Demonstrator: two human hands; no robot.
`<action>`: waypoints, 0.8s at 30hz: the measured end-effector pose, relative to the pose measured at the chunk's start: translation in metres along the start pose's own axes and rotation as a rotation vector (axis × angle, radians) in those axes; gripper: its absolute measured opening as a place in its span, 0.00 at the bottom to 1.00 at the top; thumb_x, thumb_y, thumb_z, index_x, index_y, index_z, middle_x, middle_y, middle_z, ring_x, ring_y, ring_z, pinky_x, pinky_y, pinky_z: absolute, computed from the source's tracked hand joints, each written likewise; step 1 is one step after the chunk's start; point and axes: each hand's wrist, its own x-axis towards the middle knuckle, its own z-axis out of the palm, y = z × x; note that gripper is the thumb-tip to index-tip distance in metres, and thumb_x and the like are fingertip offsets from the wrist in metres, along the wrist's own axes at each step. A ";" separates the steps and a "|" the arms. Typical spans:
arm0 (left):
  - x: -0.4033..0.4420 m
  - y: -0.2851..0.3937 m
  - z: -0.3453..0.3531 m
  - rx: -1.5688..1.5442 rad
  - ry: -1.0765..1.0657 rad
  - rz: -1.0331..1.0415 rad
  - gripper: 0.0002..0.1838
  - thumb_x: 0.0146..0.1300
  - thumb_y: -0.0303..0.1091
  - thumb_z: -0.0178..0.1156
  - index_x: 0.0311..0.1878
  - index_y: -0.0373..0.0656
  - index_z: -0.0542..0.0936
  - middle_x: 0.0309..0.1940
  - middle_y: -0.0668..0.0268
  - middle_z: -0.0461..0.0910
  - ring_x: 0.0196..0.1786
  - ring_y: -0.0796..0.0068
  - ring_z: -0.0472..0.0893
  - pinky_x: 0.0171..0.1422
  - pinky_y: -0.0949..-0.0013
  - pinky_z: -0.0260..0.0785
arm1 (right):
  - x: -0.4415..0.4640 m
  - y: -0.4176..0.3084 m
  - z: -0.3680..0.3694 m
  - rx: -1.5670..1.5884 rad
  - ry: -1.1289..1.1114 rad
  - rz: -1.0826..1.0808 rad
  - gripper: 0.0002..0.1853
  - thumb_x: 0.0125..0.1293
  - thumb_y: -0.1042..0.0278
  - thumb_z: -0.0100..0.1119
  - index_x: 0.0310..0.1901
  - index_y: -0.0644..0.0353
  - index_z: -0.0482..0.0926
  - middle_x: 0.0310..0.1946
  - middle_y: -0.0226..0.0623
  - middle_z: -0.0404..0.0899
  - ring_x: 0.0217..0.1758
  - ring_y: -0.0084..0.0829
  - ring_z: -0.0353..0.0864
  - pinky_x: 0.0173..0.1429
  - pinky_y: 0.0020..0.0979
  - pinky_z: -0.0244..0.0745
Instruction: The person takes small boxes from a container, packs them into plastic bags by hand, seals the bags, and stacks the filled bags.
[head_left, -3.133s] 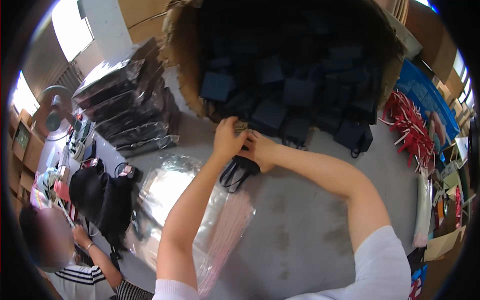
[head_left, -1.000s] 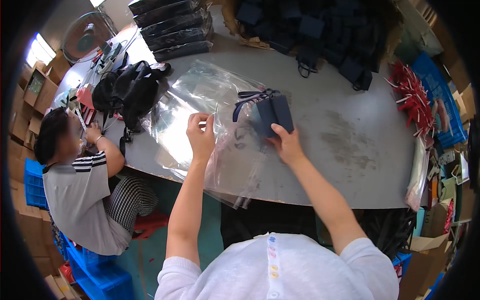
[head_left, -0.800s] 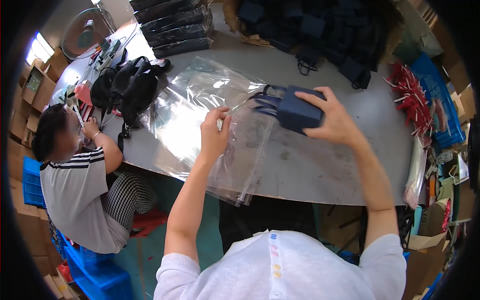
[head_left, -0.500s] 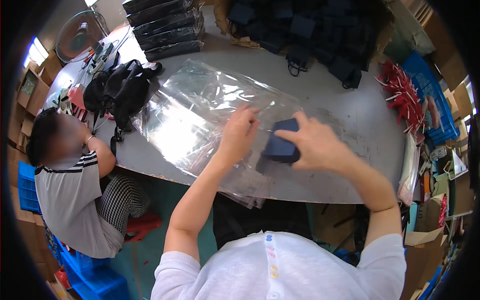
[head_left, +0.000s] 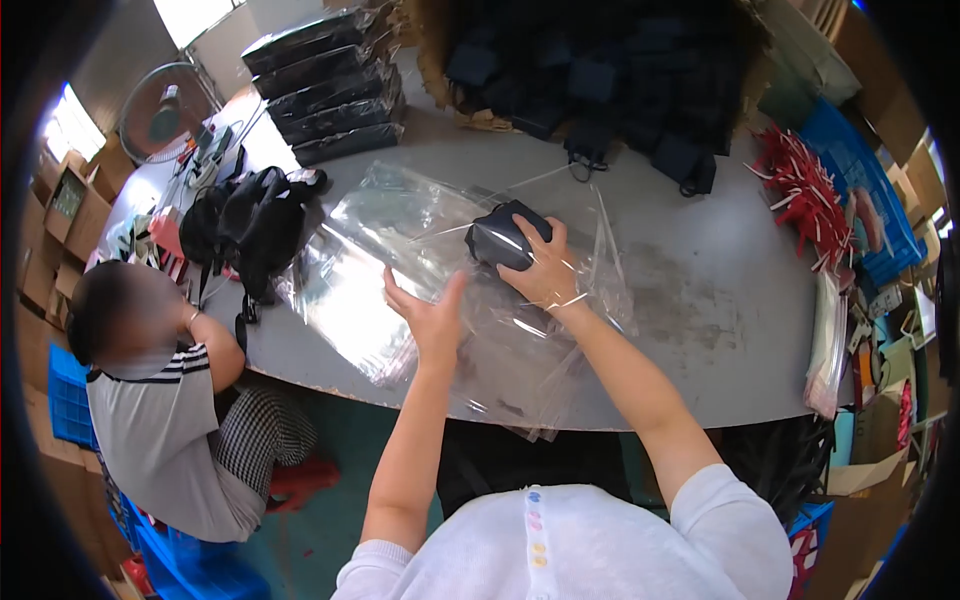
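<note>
My right hand (head_left: 541,266) grips a dark blue box-shaped bundle (head_left: 500,236), thumb and fingers spread round its near side. Clear film lies over the bundle and crosses my right wrist, so the hand appears to be inside a large clear plastic bag (head_left: 606,290). The bundle's exact kind is hard to make out. To its left, my left hand (head_left: 430,318) is open, thumb and fingers apart, above a stack of shiny clear plastic bags (head_left: 345,290) spread on the grey table (head_left: 700,380).
A large carton (head_left: 432,60) of dark blue bags stands at the back. Black film-wrapped packs (head_left: 330,85) are stacked at the back left, near a black backpack (head_left: 245,225). Red-and-white strips (head_left: 800,200) lie at the right. A seated person (head_left: 170,430) is at the left edge.
My right hand has carried the dark blue bundle away from me and left, and clear film now covers it. My left hand has come nearer and left, its fingers opened out.
</note>
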 end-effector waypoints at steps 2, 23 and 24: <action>0.008 -0.023 0.014 -0.119 -0.039 -0.406 0.48 0.59 0.35 0.71 0.73 0.31 0.50 0.70 0.47 0.56 0.66 0.48 0.66 0.67 0.53 0.64 | 0.007 0.008 0.005 0.022 0.055 -0.029 0.46 0.42 0.50 0.74 0.68 0.44 0.69 0.64 0.56 0.59 0.58 0.59 0.73 0.62 0.48 0.74; 0.136 0.024 0.012 0.145 -0.337 0.293 0.18 0.61 0.28 0.65 0.54 0.36 0.77 0.48 0.60 0.79 0.52 0.69 0.79 0.51 0.67 0.73 | 0.067 0.140 -0.185 0.194 -0.092 0.085 0.14 0.50 0.74 0.60 0.40 0.63 0.84 0.39 0.45 0.84 0.44 0.40 0.84 0.50 0.34 0.79; 0.134 0.037 0.047 0.150 -0.499 0.346 0.16 0.61 0.26 0.64 0.53 0.37 0.78 0.48 0.60 0.80 0.53 0.69 0.79 0.52 0.66 0.73 | 0.088 0.194 -0.185 -0.046 0.329 -0.105 0.16 0.49 0.74 0.62 0.43 0.64 0.83 0.40 0.46 0.83 0.45 0.42 0.83 0.50 0.35 0.78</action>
